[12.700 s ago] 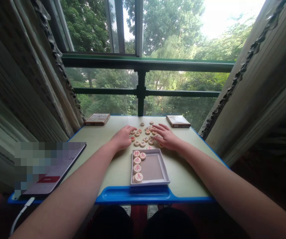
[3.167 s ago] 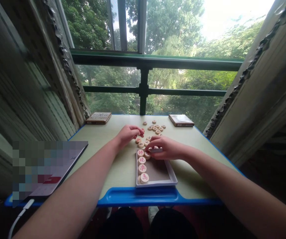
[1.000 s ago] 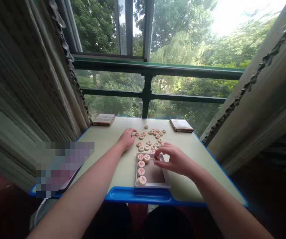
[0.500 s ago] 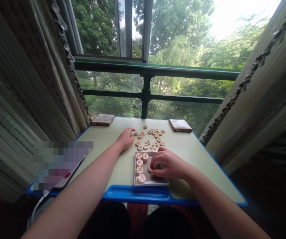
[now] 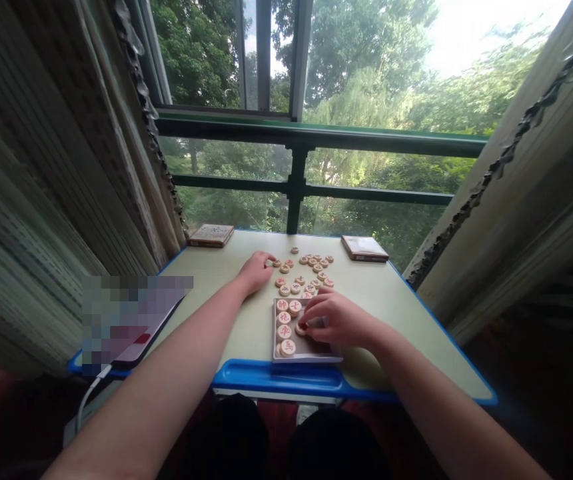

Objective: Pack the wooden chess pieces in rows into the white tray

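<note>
My right hand [image 5: 335, 319] reaches into a shallow white box [image 5: 307, 359]. Its fingers are closed on a round wooden Chinese chess piece [image 5: 300, 328], partly hidden by the fingertips. Along the box's left side lie several pieces with red characters, among them a front one [image 5: 288, 347] that overlaps another. A piece [image 5: 294, 307] at the box's back also rests on another. On the table, my left hand [image 5: 256, 272] lies with fingers loosely bent and apart, its fingertips at a loose piece [image 5: 277, 263] on the left of the scattered group.
Several loose pieces [image 5: 313, 263] spread beyond the box. Flat boxes stand at the table's back left [image 5: 211, 235] and back right [image 5: 365, 248]. A blurred flat device [image 5: 136, 327] with a white cable lies at the left edge. A blue tray rim [image 5: 279, 379] runs along the front.
The view has shifted slightly, so the table sits a little higher and further right. My left fingertips are closer to the leftmost loose piece. My right hand stays at the piece in the box.
</note>
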{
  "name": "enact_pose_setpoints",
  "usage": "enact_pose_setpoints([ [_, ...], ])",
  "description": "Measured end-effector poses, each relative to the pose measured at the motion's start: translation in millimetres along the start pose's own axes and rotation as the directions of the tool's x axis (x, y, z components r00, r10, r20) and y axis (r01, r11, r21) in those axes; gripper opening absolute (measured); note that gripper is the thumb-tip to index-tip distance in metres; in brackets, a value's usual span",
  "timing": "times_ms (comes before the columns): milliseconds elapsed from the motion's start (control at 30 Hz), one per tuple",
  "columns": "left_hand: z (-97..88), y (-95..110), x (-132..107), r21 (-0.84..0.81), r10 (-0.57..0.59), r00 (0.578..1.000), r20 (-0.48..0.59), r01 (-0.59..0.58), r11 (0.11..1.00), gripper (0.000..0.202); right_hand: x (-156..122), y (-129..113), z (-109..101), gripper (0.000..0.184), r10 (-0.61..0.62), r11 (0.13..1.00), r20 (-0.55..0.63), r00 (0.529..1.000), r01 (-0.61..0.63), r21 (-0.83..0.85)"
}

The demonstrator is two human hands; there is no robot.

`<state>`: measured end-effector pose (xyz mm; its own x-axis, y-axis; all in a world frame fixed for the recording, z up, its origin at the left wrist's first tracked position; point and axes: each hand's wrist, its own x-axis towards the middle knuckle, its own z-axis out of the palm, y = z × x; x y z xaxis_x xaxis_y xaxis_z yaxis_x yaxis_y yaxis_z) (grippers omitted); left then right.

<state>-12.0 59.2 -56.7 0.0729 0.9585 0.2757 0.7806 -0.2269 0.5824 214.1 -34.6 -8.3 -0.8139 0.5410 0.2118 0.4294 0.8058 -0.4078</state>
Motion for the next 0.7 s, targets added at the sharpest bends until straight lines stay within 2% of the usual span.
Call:
enact_pose_setpoints([
  [233,0.9,-1,2,0.01,0.03,0.999,0.012,-0.03,0.999,0.032,2,6,11,0.011,-0.071,0.995,-0.081,0.994,0.065,-0.073],
  [467,1.6,-1,2,-0.003,0.036,0.999,0.003,-0.036,0.999,0.031,4,4,9,0.012,-0.045,0.995,-0.071,0.996,0.039,-0.087],
  [700,2.4,-1,3,0.003,0.035,0.999,-0.018,-0.035,0.999,0.029,2,0,3,0.02,-0.041,0.997,-0.025,0.999,0.039,-0.073],
])
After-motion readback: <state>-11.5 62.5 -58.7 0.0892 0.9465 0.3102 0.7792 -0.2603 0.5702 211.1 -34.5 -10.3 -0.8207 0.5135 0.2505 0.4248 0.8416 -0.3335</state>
